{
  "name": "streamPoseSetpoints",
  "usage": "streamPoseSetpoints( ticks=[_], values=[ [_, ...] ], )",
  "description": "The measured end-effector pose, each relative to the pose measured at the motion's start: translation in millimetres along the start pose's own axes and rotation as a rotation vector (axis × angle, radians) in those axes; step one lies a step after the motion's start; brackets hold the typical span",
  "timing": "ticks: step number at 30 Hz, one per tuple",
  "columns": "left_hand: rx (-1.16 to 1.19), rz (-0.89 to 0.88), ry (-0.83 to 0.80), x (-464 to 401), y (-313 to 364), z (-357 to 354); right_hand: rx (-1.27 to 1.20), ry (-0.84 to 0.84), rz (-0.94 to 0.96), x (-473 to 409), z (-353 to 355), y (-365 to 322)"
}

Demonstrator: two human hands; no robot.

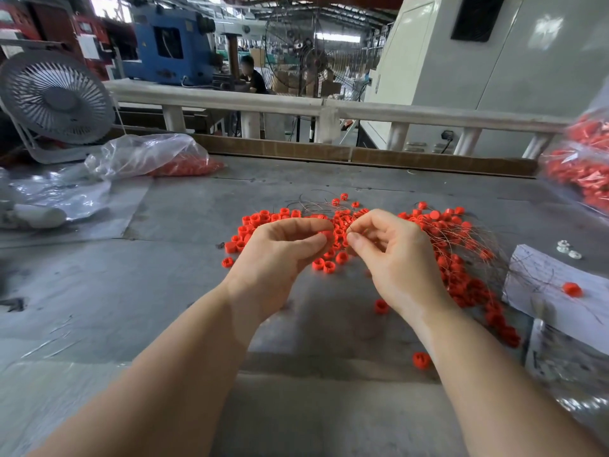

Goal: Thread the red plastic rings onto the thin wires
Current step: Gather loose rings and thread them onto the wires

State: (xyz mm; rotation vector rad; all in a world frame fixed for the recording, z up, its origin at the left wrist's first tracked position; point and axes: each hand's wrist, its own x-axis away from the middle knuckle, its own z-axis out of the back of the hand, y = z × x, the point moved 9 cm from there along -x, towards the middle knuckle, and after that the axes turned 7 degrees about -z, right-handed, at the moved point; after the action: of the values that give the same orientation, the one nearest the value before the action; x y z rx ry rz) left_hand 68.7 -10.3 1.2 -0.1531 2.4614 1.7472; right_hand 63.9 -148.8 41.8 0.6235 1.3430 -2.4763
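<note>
Ring (327,235), red, pinched at fingertips of left hand (280,255) | right hand (392,255) just beside it, fingers curled, pinching thin wire (349,229) | loose rings (283,216) and wires (461,245) spread on table (164,275) beyond and right of both hands | bag (148,156) far left.

We see a factory hall: a grey counter (184,275), a white railing (230,102), a desk fan (56,97), and a blue machine (164,44) behind.
</note>
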Motion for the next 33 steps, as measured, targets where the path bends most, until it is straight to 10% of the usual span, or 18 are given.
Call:
streamPoseSetpoints(
  ticks=[17, 33],
  values=[
    [0.391, 0.022, -0.098, -1.7, 1.6, -12.1, -0.123, 0.112, 0.100, 1.2, 13.0, -14.0],
    [0.292, -0.083, -0.143, 0.2, 12.4, -13.6, -0.098, 0.150, 0.160, 4.5, 17.4, -21.9]
  ],
)
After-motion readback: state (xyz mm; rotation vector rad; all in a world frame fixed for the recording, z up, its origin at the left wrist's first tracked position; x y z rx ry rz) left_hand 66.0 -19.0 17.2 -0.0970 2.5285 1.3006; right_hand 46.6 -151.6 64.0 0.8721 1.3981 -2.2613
